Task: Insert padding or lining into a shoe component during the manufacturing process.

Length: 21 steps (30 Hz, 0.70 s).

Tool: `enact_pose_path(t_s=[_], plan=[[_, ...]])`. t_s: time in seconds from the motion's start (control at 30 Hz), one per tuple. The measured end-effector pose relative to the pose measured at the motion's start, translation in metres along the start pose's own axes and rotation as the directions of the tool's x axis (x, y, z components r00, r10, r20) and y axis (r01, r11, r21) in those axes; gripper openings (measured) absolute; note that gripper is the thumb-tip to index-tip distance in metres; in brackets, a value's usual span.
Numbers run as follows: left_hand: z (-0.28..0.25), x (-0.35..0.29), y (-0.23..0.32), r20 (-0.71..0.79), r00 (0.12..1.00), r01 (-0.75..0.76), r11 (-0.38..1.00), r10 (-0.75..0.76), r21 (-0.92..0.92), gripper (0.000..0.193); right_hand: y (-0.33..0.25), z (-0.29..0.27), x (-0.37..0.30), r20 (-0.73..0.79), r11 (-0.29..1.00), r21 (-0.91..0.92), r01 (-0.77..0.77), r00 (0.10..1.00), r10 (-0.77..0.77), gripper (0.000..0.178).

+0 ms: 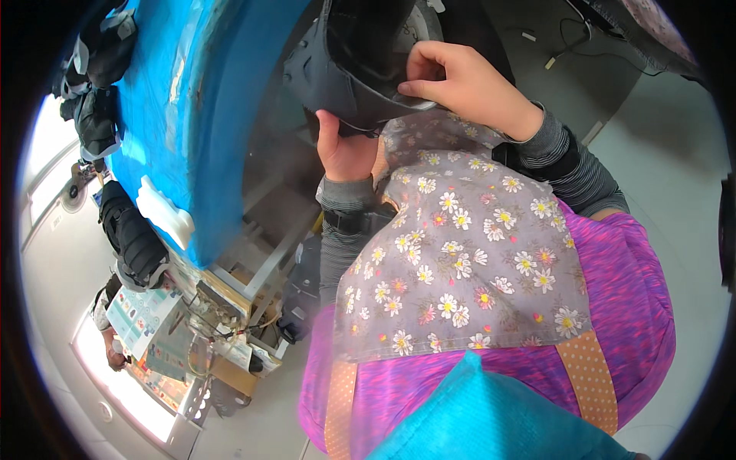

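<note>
A dark cap (333,80) with small raised eyelets is up at the top middle, its hollow inside turned partly toward me. My left hand (346,153) grips the cap's near lower edge from below; the thumb stands up against it and the other fingers are mostly hidden. Thumb and bent forefinger of my right hand (460,80) pinch together at the cap's inner rim, on the right. A pale round patch (416,29) shows inside the cap. Below my hands lies my grey flowered apron (460,253).
To the left stands a blue-covered table (218,92) holding a white plastic piece (165,211), a stack of dark caps (130,234) and more dark caps (98,115). A cluttered shelf (222,307) is beyond it. A cable (563,50) lies on the floor at upper right.
</note>
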<state>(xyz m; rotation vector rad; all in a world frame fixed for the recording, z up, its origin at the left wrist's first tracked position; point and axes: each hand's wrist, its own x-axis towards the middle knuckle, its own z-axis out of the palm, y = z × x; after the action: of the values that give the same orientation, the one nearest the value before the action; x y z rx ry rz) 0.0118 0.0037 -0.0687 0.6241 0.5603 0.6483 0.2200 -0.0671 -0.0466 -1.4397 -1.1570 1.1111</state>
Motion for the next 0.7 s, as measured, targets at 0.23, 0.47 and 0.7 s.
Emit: enact_pose_path(t_s=[0.23,0.47,0.7], plan=[[-0.015,-0.007,-0.002,-0.039,0.977,-0.204,0.973,0.209,0.108,0.073,0.006,0.0,0.018,0.048,0.999,0.013,-0.05,0.998,0.05,0.027],[-0.001,0.0,-0.006,-0.084,0.993,-0.08,0.995,0.085,0.062,0.08,0.0,-0.007,0.016,0.112,0.764,-0.477,0.434,0.893,-0.436,0.024],[0.001,0.001,-0.009,-0.019,1.0,-0.008,0.998,0.009,0.061,0.085,-0.021,-0.007,-0.001,0.01,0.925,-0.196,0.327,0.944,-0.331,0.042]])
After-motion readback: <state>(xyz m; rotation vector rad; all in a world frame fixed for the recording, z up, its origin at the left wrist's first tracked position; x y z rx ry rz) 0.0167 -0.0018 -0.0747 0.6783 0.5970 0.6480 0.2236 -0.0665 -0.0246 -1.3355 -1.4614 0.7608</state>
